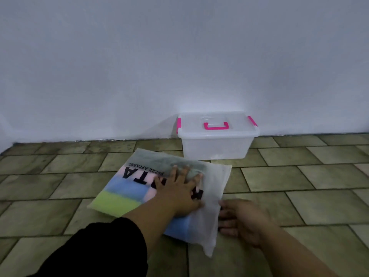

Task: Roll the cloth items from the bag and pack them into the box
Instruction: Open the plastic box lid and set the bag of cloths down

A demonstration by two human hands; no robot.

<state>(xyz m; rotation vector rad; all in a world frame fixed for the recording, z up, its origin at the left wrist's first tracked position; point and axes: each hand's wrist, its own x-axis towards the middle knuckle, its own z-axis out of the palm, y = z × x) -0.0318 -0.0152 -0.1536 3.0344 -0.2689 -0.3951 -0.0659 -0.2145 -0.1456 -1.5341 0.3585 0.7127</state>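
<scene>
A frosted plastic bag (217,188) with black lettering lies flat on the tiled floor. Folded cloth items show through it: a grey one (159,158) at the far end, then pink, blue (129,185) and green (115,202) ones. My left hand (179,192) presses flat on top of the bag, fingers spread. My right hand (239,218) rests at the bag's right edge, its fingertips touching the open flap; whether they pinch it I cannot tell. A clear plastic box (215,144) with a closed lid and pink handle and latches stands beyond the bag against the wall.
A white wall (179,56) runs right behind the box. The floor (299,176) is made of greenish-brown tiles on all sides of the bag. My left arm wears a black sleeve (89,250).
</scene>
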